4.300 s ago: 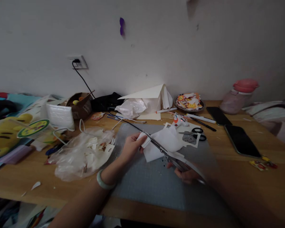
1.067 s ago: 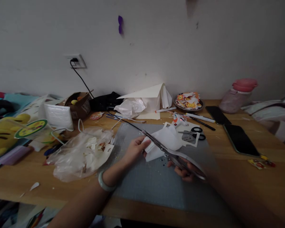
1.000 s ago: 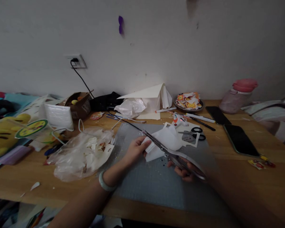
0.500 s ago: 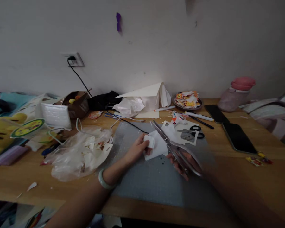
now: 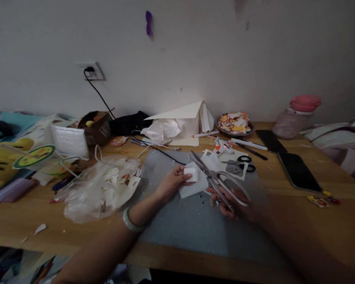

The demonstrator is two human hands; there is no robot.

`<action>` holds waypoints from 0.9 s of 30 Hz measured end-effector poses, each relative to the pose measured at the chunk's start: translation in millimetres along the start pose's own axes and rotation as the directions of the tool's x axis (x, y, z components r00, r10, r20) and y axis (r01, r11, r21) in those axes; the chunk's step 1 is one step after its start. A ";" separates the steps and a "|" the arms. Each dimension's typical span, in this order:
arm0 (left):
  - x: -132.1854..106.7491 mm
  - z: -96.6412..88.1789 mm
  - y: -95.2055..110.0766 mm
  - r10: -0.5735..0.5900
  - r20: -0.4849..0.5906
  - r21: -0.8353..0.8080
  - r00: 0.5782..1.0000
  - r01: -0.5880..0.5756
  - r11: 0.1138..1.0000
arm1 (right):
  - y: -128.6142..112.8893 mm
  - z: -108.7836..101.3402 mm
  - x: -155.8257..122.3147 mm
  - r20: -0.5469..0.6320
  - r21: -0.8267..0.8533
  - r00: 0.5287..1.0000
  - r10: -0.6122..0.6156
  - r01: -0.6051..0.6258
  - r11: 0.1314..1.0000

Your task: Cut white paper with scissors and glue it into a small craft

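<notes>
My left hand [image 5: 172, 182], with a pale bangle on the wrist, pinches a small white square piece [image 5: 191, 174] above the grey cutting mat [image 5: 195, 225]. My right hand [image 5: 229, 198] grips the handles of large metal scissors [image 5: 214, 178], whose blades point up and to the left beside the piece. A larger white sheet [image 5: 192, 188] lies on the mat just under the small piece.
A plastic bag of paper scraps [image 5: 99, 187] lies left of the mat. Small black scissors [image 5: 242, 159], pens [image 5: 248, 144], a plate of stickers [image 5: 235, 124], two phones [image 5: 298, 171], a pink-lidded bottle [image 5: 296, 116], folded card [image 5: 186, 118] and a wall cable [image 5: 102, 98] crowd the wooden table.
The scissors have drawn back out of the white sheet and swung more upright. My left hand now holds a small cut-off piece, apart from the larger sheet.
</notes>
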State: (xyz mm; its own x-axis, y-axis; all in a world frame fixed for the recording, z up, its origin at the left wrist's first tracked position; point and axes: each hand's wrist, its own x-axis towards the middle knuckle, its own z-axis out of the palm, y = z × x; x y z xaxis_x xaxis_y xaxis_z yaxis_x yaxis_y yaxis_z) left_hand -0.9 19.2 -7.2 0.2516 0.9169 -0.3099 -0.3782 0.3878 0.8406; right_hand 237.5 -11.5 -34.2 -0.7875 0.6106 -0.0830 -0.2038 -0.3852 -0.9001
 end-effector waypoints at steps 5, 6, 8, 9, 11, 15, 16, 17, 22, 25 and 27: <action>1.6 -0.2 -0.5 0.017 -0.023 -0.023 1.000 -0.018 1.000 | 1.6 2.6 0.6 -0.006 -0.038 1.000 -0.011 0.010 0.999; 2.3 -0.8 -0.7 0.030 -0.035 -0.025 0.999 -0.031 0.999 | 2.1 2.4 0.9 0.003 -0.034 1.000 -0.012 0.012 0.999; 3.8 -2.4 -1.1 0.060 -0.071 -0.034 0.996 -0.062 0.997 | 3.3 1.0 1.6 0.019 -0.025 1.000 -0.014 0.014 1.000; 4.6 -3.2 -1.3 0.077 -0.092 -0.043 0.993 -0.081 0.996 | 3.8 0.0 1.8 0.032 -0.019 0.999 -0.014 0.015 1.000; 5.8 -4.5 -1.3 0.112 -0.132 -0.064 0.985 -0.121 0.991 | 4.6 -2.7 1.9 0.046 -0.008 0.999 -0.008 0.008 1.000; 7.1 -5.5 0.9 0.147 -0.178 -0.100 0.973 -0.166 0.981 | 6.6 -9.1 0.7 0.085 0.056 0.996 0.020 -0.025 0.998; 7.1 -5.7 1.9 0.152 -0.187 -0.111 0.971 -0.174 0.978 | 7.0 -10.6 0.4 0.101 0.074 0.995 0.027 -0.035 0.997; 7.1 -5.8 2.9 0.158 -0.196 -0.123 0.968 -0.184 0.975 | 7.2 -11.7 0.2 0.117 0.088 0.993 0.033 -0.044 0.995; 7.4 -6.8 6.8 0.189 -0.215 -0.165 0.958 -0.226 0.960 | 2.8 -9.4 0.1 0.119 0.017 0.993 0.019 -0.021 1.000; 8.0 -6.9 7.8 0.193 -0.219 -0.198 0.957 -0.237 0.951 | -0.8 -5.5 0.3 0.133 -0.068 0.991 -0.016 0.025 0.997; 8.2 -6.7 8.5 0.204 -0.226 -0.223 0.953 -0.254 0.941 | -1.5 -4.3 0.3 0.154 -0.099 0.988 -0.017 0.033 0.995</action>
State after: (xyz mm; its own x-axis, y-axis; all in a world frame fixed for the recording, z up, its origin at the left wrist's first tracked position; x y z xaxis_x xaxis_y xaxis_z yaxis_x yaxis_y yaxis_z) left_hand -8.0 30.7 -5.6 -0.0389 0.9738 -0.2241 -0.6184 0.1527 0.7709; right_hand 240.1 -7.8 -34.8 -0.8641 0.5034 -0.0008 -0.1709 -0.2949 -0.9401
